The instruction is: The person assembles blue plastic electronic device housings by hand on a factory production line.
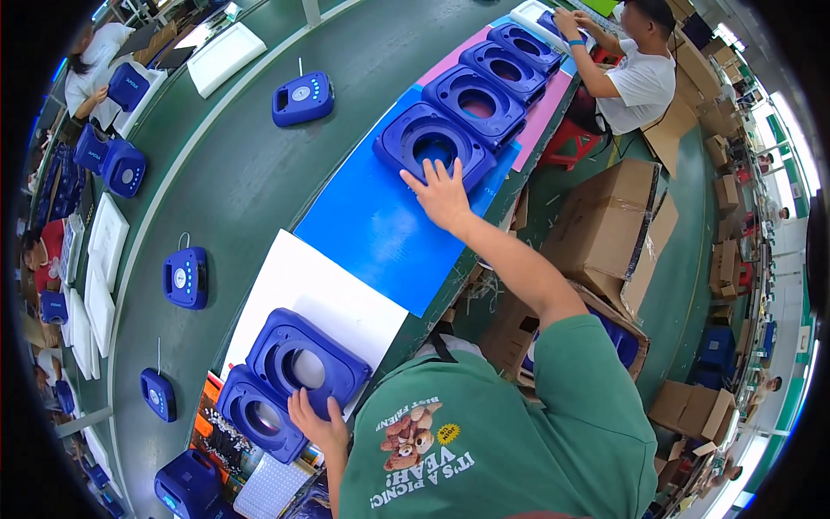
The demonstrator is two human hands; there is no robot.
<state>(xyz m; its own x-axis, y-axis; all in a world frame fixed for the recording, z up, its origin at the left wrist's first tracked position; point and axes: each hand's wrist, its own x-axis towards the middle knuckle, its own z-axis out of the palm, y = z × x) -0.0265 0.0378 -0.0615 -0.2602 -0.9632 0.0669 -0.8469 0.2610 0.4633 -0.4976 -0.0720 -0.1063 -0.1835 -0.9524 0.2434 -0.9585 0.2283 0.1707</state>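
My right hand (441,197), arm stretched forward, has its fingers spread at the near edge of a blue plastic housing (399,149) with a large round hole. That housing is the nearest of several like it in a row. Down at the lower left, my left hand (318,422) lies with fingers apart at the edge of another blue housing (344,356). A smaller-looking blue housing (233,400) sits against that one, partly overlapped. Neither hand is visibly wrapped round anything, though the thumb side of the left is partly hidden.
Blue sheet (372,233) and white sheet (346,298) cover the bench. Beyond, a green conveyor (233,190) carries blue devices with antennas (303,99). A co-worker (635,78) sits at the far right end. Open cardboard boxes (601,225) stand to my right.
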